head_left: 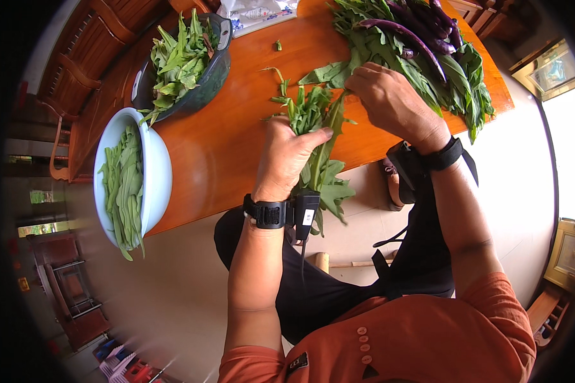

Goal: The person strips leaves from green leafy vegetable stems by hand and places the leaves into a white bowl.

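Note:
My left hand [282,156] is closed around a bunch of long-leaved greens [331,182], with the thumb lying across them. Cut stem ends poke up above the fist, and the leaves hang down past the table edge. Just to the right, my right hand [393,102] has its fingers pinched together at the upper end of one leafy stem [333,124] that runs down into the bunch. The fingertips partly hide that end. Behind my right hand lies a pile of loose greens [377,57], and several purple eggplants [421,41] rest on top of it.
At the left table edge a pale blue bowl [161,175] holds greens. Behind it, a dark basin [214,80] contains more leaves. A white plastic bag [255,18] lies at the far edge. Small stem scraps [278,45] dot the wooden table [217,147]. Wooden chairs [86,76] stand beyond.

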`<move>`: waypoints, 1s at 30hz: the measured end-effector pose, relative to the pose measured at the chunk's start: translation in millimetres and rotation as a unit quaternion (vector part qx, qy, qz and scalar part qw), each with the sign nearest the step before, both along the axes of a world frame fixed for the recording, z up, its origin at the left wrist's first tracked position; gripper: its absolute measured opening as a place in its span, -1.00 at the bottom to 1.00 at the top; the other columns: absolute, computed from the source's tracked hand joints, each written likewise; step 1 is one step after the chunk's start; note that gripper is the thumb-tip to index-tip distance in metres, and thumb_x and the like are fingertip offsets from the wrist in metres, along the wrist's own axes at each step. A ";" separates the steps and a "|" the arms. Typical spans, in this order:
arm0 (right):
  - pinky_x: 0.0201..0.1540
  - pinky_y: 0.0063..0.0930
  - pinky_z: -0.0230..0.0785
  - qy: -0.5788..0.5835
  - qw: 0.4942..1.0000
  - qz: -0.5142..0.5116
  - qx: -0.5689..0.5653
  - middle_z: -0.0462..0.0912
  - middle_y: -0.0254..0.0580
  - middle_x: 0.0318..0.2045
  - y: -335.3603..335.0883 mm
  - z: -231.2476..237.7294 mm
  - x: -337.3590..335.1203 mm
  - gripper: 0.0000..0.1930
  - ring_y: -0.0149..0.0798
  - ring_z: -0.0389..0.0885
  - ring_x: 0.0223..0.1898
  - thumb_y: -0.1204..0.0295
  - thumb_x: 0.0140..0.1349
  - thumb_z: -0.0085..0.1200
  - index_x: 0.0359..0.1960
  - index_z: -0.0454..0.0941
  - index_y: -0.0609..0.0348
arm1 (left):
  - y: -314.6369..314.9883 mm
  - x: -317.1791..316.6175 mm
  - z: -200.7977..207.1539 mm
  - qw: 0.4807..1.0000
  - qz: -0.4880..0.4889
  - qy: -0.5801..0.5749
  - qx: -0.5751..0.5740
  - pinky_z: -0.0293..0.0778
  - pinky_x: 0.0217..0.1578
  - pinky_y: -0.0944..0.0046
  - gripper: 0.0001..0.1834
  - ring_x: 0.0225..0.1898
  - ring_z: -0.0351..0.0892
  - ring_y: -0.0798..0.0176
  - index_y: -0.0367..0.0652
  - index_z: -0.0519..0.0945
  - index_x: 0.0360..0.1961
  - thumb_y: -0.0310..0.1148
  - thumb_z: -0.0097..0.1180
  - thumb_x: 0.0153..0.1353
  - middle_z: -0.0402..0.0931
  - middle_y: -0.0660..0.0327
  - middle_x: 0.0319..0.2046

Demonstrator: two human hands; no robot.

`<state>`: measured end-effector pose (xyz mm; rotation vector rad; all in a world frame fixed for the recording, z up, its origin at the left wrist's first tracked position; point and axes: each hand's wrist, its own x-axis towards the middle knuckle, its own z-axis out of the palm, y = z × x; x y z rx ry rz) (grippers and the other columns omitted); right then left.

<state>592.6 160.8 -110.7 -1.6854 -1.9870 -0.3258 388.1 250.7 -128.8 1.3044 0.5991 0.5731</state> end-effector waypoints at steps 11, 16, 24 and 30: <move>-0.49 -0.32 0.42 -0.069 0.969 -0.221 0.089 0.55 -0.20 -0.52 14.5 -17.2 25.9 -0.88 -0.17 0.57 -0.57 0.48 0.16 0.05 -0.48 0.46 0.27 | -0.1 -5.9 13.1 0.997 -0.043 -0.035 -0.052 0.51 -0.22 0.36 -0.78 -0.35 0.59 0.42 -0.29 0.67 -0.20 -0.61 0.26 0.07 0.67 0.30 -0.31; -0.29 -0.52 0.48 0.398 0.863 -0.310 0.013 0.75 -0.13 -0.20 -1.3 26.7 38.2 -0.70 -0.47 0.63 -0.35 0.46 0.25 0.13 0.01 0.67 0.20 | -1.4 -16.8 11.2 0.988 0.027 -0.002 -0.151 0.53 -0.22 0.33 -0.77 -0.33 0.61 0.37 -0.27 0.66 -0.20 -0.56 0.25 0.05 0.66 0.27 -0.33; -0.21 -0.24 0.55 0.236 0.966 -0.103 0.026 0.72 -0.01 -0.17 10.5 20.1 1.4 -0.69 -0.03 0.71 -0.29 0.54 0.18 0.17 -0.01 0.66 0.16 | 8.2 -19.2 19.8 0.973 0.019 -0.036 -0.228 0.69 -0.23 0.09 -0.75 -0.28 0.68 0.12 -0.41 0.57 -0.15 -0.46 0.06 0.20 0.68 -0.09 -0.29; -0.35 -0.04 0.49 0.064 0.964 -0.254 -0.052 0.66 0.04 -0.49 3.1 -10.4 30.3 -0.80 0.14 0.66 -0.39 0.31 0.14 0.25 -0.45 0.58 0.18 | 8.0 -13.2 17.0 0.989 0.014 -0.025 -0.145 0.45 -0.39 0.33 -0.81 -0.44 0.54 0.28 -0.23 0.56 -0.21 -0.31 0.16 0.29 0.58 0.19 -0.45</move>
